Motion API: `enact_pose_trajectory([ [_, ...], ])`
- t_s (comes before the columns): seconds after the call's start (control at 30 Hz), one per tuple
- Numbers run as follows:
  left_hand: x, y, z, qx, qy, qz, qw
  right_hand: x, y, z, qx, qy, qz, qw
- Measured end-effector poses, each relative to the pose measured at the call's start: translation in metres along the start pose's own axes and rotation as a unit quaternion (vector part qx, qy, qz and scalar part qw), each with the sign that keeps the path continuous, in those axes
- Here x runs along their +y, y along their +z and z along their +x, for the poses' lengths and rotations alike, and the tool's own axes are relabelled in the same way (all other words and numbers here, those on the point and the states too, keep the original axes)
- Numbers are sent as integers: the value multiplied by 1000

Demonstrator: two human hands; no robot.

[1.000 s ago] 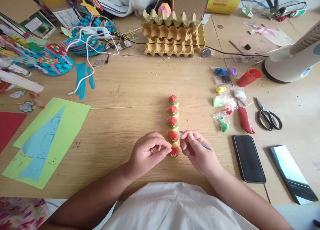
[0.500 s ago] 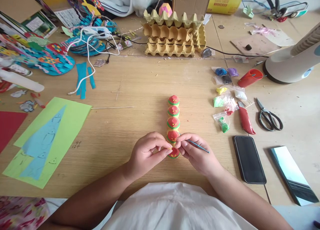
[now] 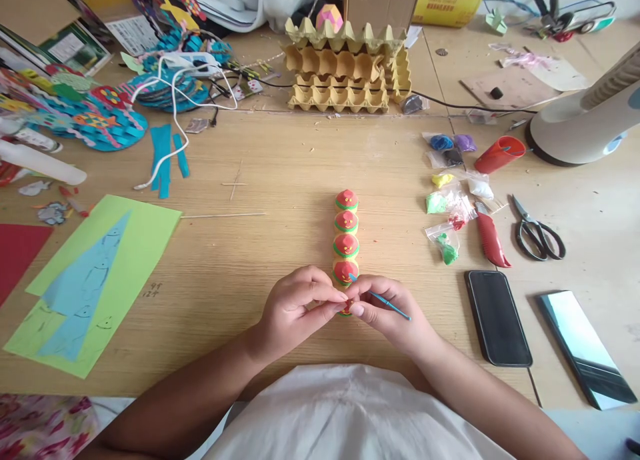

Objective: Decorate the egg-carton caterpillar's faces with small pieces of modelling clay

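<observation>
A row of egg-carton cups runs toward me, each capped with red clay, rimmed in green and marked with small yellow features. Over the nearest cup, largely covering it, the fingertips of both hands come together. My left hand is closed in a pinch; the thin yellow strand, apparently clay, seen between its fingertips earlier is now hidden. My right hand is closed too, with a slim blue modelling tool lying slantwise across its fingers. The tool's flat tip shows in front of the second-nearest cup.
To the right lie bags of coloured clay, a red cup, a red-handled cutter, scissors and two phones. Egg cartons stand at the back. Green paper and a thin stick are on the left.
My right hand has shifted slightly down and left, its fingertips now meeting the left ones. The blue tool moved with it. The yellow strand is no longer visible.
</observation>
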State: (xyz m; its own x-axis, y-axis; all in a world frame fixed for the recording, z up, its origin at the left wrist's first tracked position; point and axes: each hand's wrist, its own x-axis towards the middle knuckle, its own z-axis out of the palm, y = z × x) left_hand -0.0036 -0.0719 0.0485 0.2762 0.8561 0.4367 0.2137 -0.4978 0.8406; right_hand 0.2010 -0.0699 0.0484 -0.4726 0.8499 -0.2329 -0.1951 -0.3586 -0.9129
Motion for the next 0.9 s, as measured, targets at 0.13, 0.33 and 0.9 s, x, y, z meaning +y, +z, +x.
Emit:
enact_pose_trajectory([
  [0.13,0,0,0,-6,47,57,997,1,1,1,11,7,-30,999],
  [0.33,-1,2,-1,5,75,97,992,5,0,0,39,5,-14,999],
  [0.9,0,-1,-2,2,55,68,996,4,1,1,3,-17,-28,999],
])
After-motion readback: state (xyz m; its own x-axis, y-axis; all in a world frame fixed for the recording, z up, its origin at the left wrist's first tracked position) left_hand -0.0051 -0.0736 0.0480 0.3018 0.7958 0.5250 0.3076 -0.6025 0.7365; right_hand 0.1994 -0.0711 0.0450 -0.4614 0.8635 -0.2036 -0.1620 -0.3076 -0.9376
